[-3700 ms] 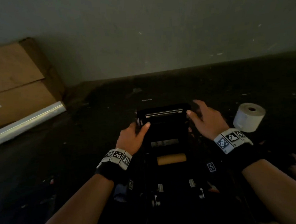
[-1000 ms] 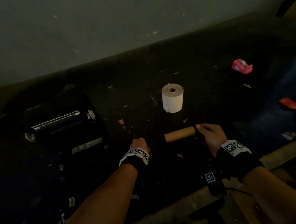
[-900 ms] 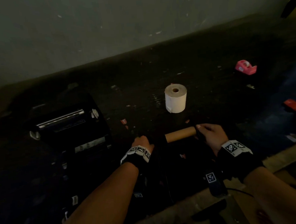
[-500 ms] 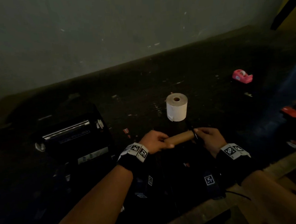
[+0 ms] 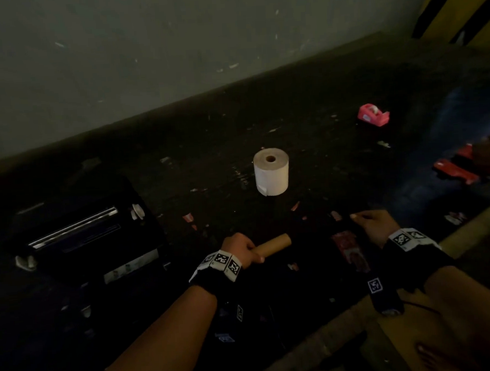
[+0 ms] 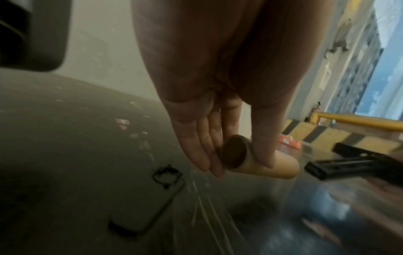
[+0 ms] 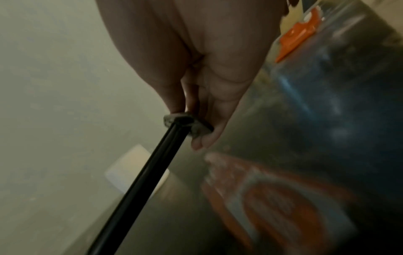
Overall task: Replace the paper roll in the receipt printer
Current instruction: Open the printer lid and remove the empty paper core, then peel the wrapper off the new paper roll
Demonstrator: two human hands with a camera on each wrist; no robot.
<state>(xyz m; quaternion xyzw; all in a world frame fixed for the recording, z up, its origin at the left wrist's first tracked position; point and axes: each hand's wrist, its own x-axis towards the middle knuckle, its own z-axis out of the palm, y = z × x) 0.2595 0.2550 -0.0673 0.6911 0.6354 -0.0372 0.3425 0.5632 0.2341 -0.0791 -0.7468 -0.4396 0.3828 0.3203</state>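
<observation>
Left hand (image 5: 239, 250) curled round one end of the empty cardboard core (image 5: 273, 245), thumb on top, other end pointing right. Right hand (image 5: 372, 226) pinching the flanged end of a black spindle (image 7: 139, 179), rod slanting away from the fingers (image 7: 209, 134). Fresh white paper roll (image 5: 271, 172) upright on the dark worktop (image 5: 305, 118), just beyond both hands. Receipt printer (image 5: 83, 238) at near left, lid raised. Pink tape dispenser (image 5: 373, 115) far right.

white paper roll (image 5: 271, 172), brown cardboard core (image 5: 273, 245), black printer (image 5: 83, 238), pink-red tape dispenser (image 5: 373, 115).
</observation>
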